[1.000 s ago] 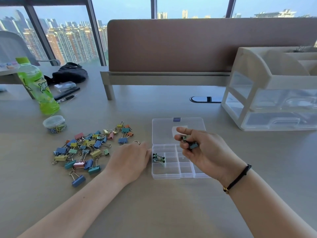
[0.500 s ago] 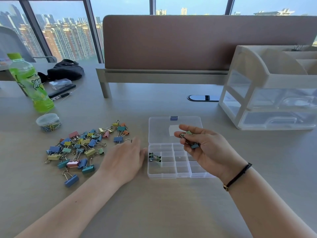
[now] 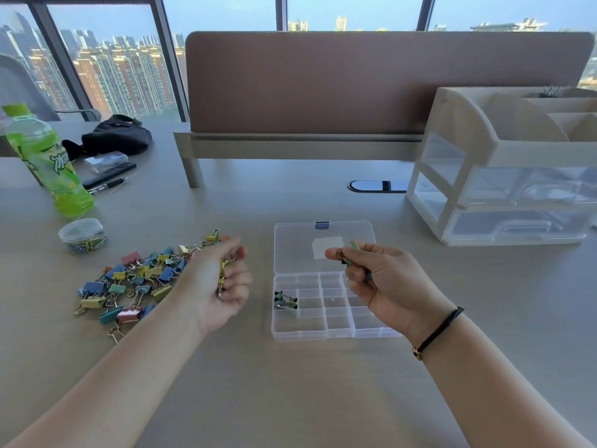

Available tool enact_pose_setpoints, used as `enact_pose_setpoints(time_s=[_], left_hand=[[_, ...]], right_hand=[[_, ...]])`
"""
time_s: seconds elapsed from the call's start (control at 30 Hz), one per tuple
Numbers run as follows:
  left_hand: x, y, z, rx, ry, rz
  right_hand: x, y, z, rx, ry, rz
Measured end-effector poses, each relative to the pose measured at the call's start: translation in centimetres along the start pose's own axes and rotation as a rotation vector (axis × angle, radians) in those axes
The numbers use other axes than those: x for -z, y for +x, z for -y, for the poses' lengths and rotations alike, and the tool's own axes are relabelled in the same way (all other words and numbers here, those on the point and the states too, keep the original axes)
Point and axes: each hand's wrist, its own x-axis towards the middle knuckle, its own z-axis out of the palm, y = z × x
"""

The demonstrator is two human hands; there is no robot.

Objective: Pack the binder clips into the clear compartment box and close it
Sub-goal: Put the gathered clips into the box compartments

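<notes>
The clear compartment box [image 3: 336,331] lies open on the desk, its lid [image 3: 297,250] flat behind it. A few green binder clips [image 3: 286,300] sit in its left compartment. A loose pile of coloured binder clips [image 3: 135,279] spreads to the left of the box. My left hand [image 3: 216,286] hovers at the pile's right edge, palm turned inward, fingers curled round yellow clips [image 3: 222,270]. My right hand [image 3: 384,279] is raised over the box's right side and pinches green clips [image 3: 350,253] between thumb and fingers.
A green drink bottle [image 3: 48,166] and a small round tub of paper clips [image 3: 83,236] stand at the far left. A black pouch [image 3: 119,135], pens and a small case lie behind. A white drawer organiser [image 3: 504,169] stands at the right. A brown divider panel [image 3: 371,82] runs across the back.
My left hand has moved from beside the box to the pile's edge, turned palm inward and picked up yellow clips. My right hand stays over the box with its clips.
</notes>
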Motion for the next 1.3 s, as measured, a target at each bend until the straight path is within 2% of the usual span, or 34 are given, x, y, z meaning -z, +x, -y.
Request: enact_pose_setpoints(time_s=[0.07, 0.2, 0.33, 0.4, 0.53, 0.67, 0.73, 0.83, 0.97, 1.07, 1.3], left_hand=[[-0.6, 0.0, -0.3, 0.131, -0.153, 0.029], [-2.6, 0.1, 0.2, 0.213, -0.231, 0.088], [-4.4, 0.1, 0.6, 0.187, -0.059, 0.184], [-5.0, 0.0, 1.1, 0.091, 0.162, 0.223], [-5.4, -0.4, 2.8, -0.211, 0.601, 0.235], [-4.7, -0.1, 3.7, -0.750, 1.127, 0.084], [-3.9, 0.0, 4.0, -0.899, 1.376, 0.061], [-3.1, 0.3, 4.4, -0.979, 1.696, 0.058], [-3.4, 0.3, 4.0, -0.958, 1.900, 0.059], [-3.0, 0.3, 3.8, -0.940, 1.892, 0.105], [-2.5, -0.3, 3.2, -0.970, 1.826, 0.118]], right_hand=[[0.0, -0.1, 0.0, 0.004, -0.018, -0.010], [0.2, -0.1, 0.0, 0.018, -0.019, -0.033], [0.4, 0.2, -0.1, 0.040, -0.084, -0.058], [0.5, 0.4, -0.3, 0.074, -0.144, -0.075], [0.4, 0.5, -0.6, 0.158, -0.272, -0.097], [0.6, 0.7, -0.4, 0.271, -0.488, -0.171], [0.9, 0.8, -0.3, 0.313, -0.601, -0.192], [1.2, 0.8, -0.1, 0.342, -0.653, -0.201], [1.6, 0.9, 0.3, 0.370, -0.692, -0.227], [1.8, 0.7, 0.5, 0.406, -0.750, -0.216], [1.0, 0.0, -0.3, 0.423, -1.104, -0.015]])
